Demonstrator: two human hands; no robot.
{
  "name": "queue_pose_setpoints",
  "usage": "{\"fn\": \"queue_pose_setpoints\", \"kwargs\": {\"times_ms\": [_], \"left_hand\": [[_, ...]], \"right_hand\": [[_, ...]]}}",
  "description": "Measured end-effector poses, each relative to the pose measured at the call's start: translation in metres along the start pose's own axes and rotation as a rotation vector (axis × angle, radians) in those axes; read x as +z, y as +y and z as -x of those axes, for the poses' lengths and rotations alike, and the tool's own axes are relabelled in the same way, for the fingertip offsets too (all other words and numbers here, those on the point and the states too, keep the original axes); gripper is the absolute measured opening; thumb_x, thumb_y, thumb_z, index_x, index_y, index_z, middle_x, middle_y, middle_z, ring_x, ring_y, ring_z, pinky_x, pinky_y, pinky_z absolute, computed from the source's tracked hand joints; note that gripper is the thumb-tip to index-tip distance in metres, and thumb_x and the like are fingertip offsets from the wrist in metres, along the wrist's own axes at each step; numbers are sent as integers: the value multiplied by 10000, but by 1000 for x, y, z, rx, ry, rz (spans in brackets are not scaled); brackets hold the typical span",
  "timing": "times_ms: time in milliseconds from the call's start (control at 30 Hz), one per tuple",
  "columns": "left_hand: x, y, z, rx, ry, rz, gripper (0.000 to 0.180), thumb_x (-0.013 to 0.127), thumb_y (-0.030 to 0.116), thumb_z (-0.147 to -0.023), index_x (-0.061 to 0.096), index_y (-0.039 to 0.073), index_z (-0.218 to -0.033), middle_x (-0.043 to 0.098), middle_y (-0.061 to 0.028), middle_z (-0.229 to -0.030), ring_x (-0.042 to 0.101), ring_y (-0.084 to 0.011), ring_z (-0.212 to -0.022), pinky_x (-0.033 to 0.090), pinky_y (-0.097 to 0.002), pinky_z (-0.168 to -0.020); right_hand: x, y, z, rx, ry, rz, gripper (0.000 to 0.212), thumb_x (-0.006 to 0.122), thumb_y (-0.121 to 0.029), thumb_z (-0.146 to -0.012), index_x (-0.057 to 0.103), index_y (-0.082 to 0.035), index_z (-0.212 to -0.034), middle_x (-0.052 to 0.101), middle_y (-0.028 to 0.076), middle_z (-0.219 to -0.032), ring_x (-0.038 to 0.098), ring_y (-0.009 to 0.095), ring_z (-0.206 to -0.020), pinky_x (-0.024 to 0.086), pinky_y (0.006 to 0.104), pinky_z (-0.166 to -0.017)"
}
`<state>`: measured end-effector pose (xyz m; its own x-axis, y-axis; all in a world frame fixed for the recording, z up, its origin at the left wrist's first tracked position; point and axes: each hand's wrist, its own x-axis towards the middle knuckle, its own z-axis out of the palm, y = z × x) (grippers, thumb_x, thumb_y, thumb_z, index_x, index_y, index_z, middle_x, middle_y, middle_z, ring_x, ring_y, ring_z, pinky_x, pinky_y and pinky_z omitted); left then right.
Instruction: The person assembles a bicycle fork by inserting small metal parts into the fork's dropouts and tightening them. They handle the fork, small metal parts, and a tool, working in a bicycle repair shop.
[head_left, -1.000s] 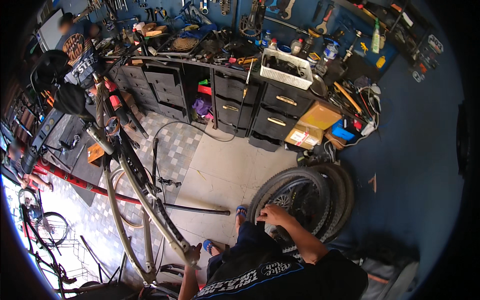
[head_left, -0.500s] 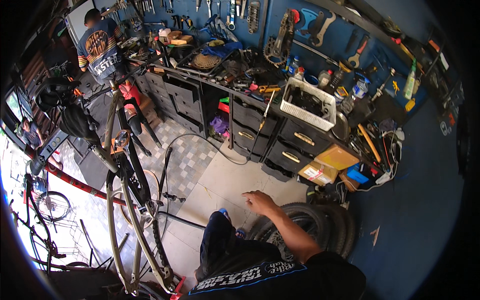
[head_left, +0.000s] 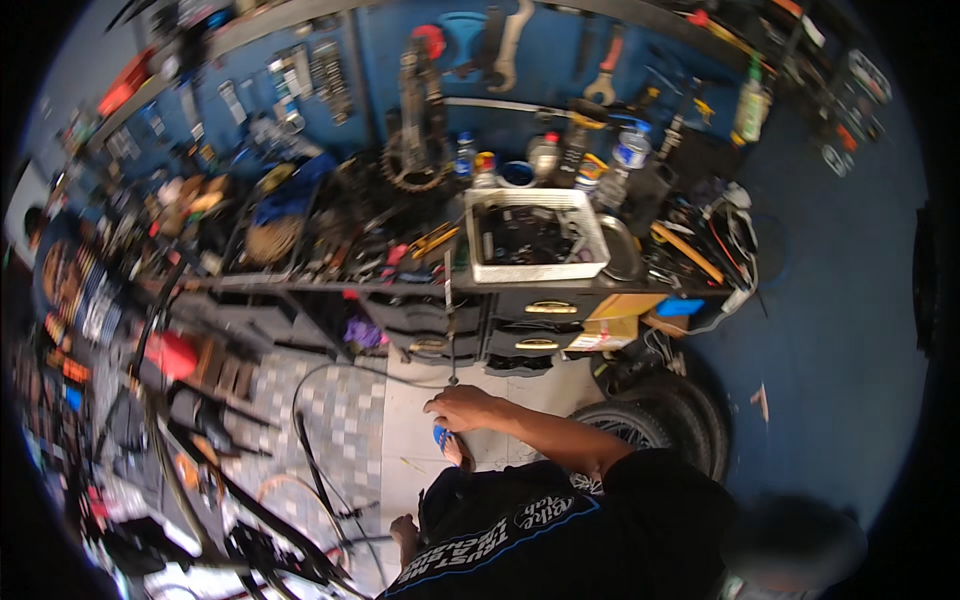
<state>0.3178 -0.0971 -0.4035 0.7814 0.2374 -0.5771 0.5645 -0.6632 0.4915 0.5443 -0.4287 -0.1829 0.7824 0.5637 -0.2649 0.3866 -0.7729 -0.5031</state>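
Note:
My right hand reaches out over the tiled floor, in front of the bench drawers. Its fingers are loosely bent and apart, with nothing visible in them. No object touches it; a thin upright rod against the drawers is nearest. Low beside my dark trousers hangs my left hand, small and blurred, so its fingers cannot be made out. On the bench ahead stands a white rectangular basket with dark small parts inside.
A bicycle frame stands at the left, smeared by motion. Tires lean at the right. A black hose loops on the floor. Bottles and tools crowd the bench. Another person is at far left.
My view has swung right toward the bench, so the basket sits nearer the middle and the bicycle frame farther left. My left hand has come into view. My right fingers are more bent.

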Motion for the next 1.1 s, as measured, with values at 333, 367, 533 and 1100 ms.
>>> {"fn": "queue_pose_setpoints", "kwargs": {"times_ms": [333, 367, 533, 1100], "left_hand": [[-53, 216, -192, -81, -209, 446, 198, 689, 183, -929, 691, 91, -1103, 627, -33, -797, 590, -158, -579, 457, -303, -452], [-47, 233, -203, -34, -266, 431, 191, 683, 182, -934, 686, 74, -1092, 619, -18, -787, 586, -136, -577, 448, -280, -450], [-23, 303, -208, -16, -266, 370, 141, 673, 185, -947, 678, 98, -1058, 624, 4, -790, 594, -130, -586, 451, -277, -462], [107, 340, -76, 39, -453, 72, 189, 648, 198, -890, 698, 19, -922, 620, -88, -807, 652, -247, -691, 566, -399, -613]], "right_hand": [[-40, 121, 95, 469, 319, -240, 388, 667, -322, -923, 689, -131, -1261, 732, 178, -1137, 688, 386, -1058, 554, 493, -908], [-43, 143, 119, 533, 361, -252, 383, 661, -332, -930, 692, -143, -1262, 732, 176, -1134, 692, 379, -1050, 555, 488, -903], [-148, 228, 226, 836, 743, -365, 321, 638, -313, -967, 716, -126, -1217, 753, 162, -999, 722, 330, -860, 565, 401, -774], [-366, 613, 359, 1391, 1236, 3, 554, 663, -223, -857, 548, -118, -1389, 737, 246, -1008, 701, 442, -994, 549, 548, -865]]}}
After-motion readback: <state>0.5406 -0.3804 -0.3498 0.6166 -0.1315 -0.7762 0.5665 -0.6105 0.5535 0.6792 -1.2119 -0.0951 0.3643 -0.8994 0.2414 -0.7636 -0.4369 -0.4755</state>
